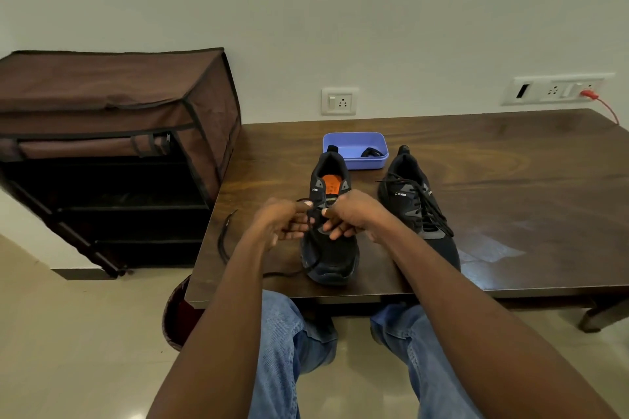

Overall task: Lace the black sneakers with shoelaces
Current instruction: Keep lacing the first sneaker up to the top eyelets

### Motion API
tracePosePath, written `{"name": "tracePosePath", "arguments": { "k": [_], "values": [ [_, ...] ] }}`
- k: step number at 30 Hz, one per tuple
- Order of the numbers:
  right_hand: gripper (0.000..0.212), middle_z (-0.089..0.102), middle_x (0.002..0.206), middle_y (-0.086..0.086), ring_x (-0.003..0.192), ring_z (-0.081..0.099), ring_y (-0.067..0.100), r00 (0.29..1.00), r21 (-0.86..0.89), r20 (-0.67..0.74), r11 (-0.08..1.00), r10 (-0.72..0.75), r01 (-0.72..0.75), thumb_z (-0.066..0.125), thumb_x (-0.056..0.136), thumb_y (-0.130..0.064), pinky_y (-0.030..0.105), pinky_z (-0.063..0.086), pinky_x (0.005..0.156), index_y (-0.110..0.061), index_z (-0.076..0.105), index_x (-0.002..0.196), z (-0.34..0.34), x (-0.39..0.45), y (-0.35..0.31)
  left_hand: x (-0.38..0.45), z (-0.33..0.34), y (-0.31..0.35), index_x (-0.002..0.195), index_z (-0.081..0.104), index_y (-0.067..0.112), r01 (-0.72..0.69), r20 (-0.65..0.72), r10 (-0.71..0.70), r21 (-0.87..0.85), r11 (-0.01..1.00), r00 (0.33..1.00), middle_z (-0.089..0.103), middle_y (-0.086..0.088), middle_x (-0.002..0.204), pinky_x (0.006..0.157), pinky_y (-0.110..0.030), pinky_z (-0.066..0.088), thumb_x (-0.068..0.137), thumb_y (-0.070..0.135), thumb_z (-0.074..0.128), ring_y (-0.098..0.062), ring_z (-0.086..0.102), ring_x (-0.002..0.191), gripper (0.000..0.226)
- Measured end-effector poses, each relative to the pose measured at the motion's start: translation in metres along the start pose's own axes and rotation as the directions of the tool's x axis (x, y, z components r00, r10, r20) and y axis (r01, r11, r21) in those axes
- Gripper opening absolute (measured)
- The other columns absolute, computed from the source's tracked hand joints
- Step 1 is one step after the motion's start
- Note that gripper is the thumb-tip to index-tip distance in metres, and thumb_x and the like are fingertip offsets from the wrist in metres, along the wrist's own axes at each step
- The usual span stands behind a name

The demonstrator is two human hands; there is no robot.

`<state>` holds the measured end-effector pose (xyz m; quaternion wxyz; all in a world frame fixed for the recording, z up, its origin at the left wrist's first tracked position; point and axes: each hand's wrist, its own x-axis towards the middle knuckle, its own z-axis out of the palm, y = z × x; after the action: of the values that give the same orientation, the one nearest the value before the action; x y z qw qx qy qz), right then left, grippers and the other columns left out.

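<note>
Two black sneakers stand on the dark wooden table, toes toward me. The left sneaker has an orange insole and a black shoelace that trails off to the left across the table and round its toe. My left hand pinches the lace at the eyelets on the sneaker's left side. My right hand pinches at the eyelets on its right side, fingers curled over the tongue. The right sneaker stands beside it with a lace threaded through its eyelets.
A blue plastic tray holding a small black bundle sits behind the sneakers. A brown fabric shoe rack stands left of the table. Wall sockets with a red cable are behind. My knees in jeans are under the table's front edge.
</note>
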<state>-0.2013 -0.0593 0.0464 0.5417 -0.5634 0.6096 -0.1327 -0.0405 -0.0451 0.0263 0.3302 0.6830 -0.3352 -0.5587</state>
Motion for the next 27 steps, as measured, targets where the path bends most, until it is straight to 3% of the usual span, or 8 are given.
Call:
{"name": "tracePosePath", "arguments": {
  "k": [5, 10, 14, 17, 21, 24, 26, 27],
  "values": [
    [0.017, 0.076, 0.092, 0.008, 0.074, 0.067, 0.013, 0.989, 0.193, 0.137, 0.981, -0.047, 0.02, 0.074, 0.087, -0.016, 0.021, 0.047, 0.063, -0.006, 0.071, 0.099, 0.002, 0.002, 0.0, -0.003, 0.0, 0.005, 0.095, 0.066, 0.003, -0.083, 0.068, 0.1, -0.215, 0.973, 0.993, 0.074, -0.007, 0.073, 0.051, -0.023, 0.056, 0.09, 0.001, 0.067, -0.013, 0.069, 0.059, 0.006],
    [0.011, 0.075, 0.093, 0.013, 0.079, 0.071, 0.018, 0.963, 0.491, 0.245, 0.871, -0.115, -0.021, 0.067, 0.088, -0.004, 0.03, 0.055, 0.086, -0.001, 0.071, 0.098, -0.007, -0.002, 0.0, 0.003, -0.003, 0.004, 0.092, 0.07, 0.008, -0.093, -0.053, 0.082, -0.262, 0.961, 0.995, 0.075, -0.004, 0.077, 0.056, -0.023, 0.051, 0.087, 0.006, 0.07, -0.011, 0.067, 0.064, 0.006],
    [0.008, 0.069, 0.072, 0.006, 0.062, 0.066, 0.015, 0.965, 0.788, -0.002, 0.594, -0.262, 0.163, 0.057, 0.093, -0.002, 0.027, 0.057, 0.07, -0.005, 0.063, 0.089, -0.021, -0.011, -0.006, 0.007, -0.002, 0.001, 0.092, 0.07, 0.003, -0.077, -0.21, 0.041, -0.165, 0.983, 0.977, 0.07, -0.009, 0.078, 0.047, -0.021, 0.04, 0.086, 0.001, 0.067, -0.011, 0.056, 0.057, 0.007],
    [0.01, 0.065, 0.068, 0.004, 0.06, 0.064, 0.015, 0.962, 0.861, -0.155, 0.448, -0.224, 0.243, 0.055, 0.091, -0.001, 0.03, 0.056, 0.07, -0.007, 0.06, 0.085, -0.03, -0.01, -0.005, 0.004, -0.001, 0.001, 0.086, 0.069, 0.003, -0.066, -0.233, 0.052, -0.051, 0.997, 0.971, 0.068, -0.009, 0.075, 0.049, -0.023, 0.042, 0.087, 0.0, 0.066, -0.012, 0.055, 0.056, 0.005],
    [0.011, 0.068, 0.08, 0.009, 0.068, 0.069, 0.018, 0.989, 0.739, -0.016, 0.664, -0.15, 0.113, 0.065, 0.091, -0.013, 0.028, 0.056, 0.063, -0.004, 0.062, 0.097, -0.028, -0.012, 0.0, -0.004, 0.001, 0.007, 0.085, 0.066, 0.004, -0.008, -0.01, 0.005, -0.332, 0.943, 1.0, 0.067, -0.008, 0.072, 0.05, -0.02, 0.053, 0.09, 0.002, 0.063, -0.012, 0.064, 0.059, 0.006],
    [0.01, 0.064, 0.081, 0.012, 0.059, 0.067, 0.014, 0.981, 0.587, 0.169, 0.81, -0.098, -0.021, 0.067, 0.091, -0.007, 0.016, 0.05, 0.048, -0.001, 0.062, 0.098, -0.019, -0.015, 0.0, -0.003, 0.0, 0.009, 0.091, 0.065, 0.002, -0.028, 0.012, 0.039, -0.483, 0.875, 0.999, 0.069, -0.009, 0.075, 0.051, -0.02, 0.055, 0.09, 0.001, 0.064, -0.012, 0.068, 0.059, 0.002],
    [0.008, 0.063, 0.08, 0.013, 0.051, 0.063, 0.011, 0.985, 0.515, 0.16, 0.857, -0.061, -0.03, 0.059, 0.093, 0.004, 0.015, 0.045, 0.043, -0.001, 0.06, 0.099, -0.017, -0.014, -0.002, 0.001, 0.0, 0.005, 0.095, 0.066, 0.001, -0.062, -0.104, 0.028, -0.349, 0.935, 0.994, 0.067, -0.008, 0.074, 0.048, -0.02, 0.052, 0.091, 0.001, 0.061, -0.011, 0.063, 0.057, 0.006],
    [0.013, 0.063, 0.081, 0.013, 0.05, 0.062, 0.011, 0.994, 0.463, 0.099, 0.886, -0.044, -0.007, 0.053, 0.094, 0.007, 0.016, 0.044, 0.041, -0.001, 0.058, 0.103, -0.017, -0.012, -0.002, 0.002, 0.001, 0.001, 0.095, 0.067, 0.001, -0.08, -0.204, 0.045, -0.168, 0.982, 0.978, 0.067, -0.007, 0.074, 0.048, -0.021, 0.05, 0.091, 0.002, 0.06, -0.011, 0.061, 0.057, 0.009]
  ]
}}
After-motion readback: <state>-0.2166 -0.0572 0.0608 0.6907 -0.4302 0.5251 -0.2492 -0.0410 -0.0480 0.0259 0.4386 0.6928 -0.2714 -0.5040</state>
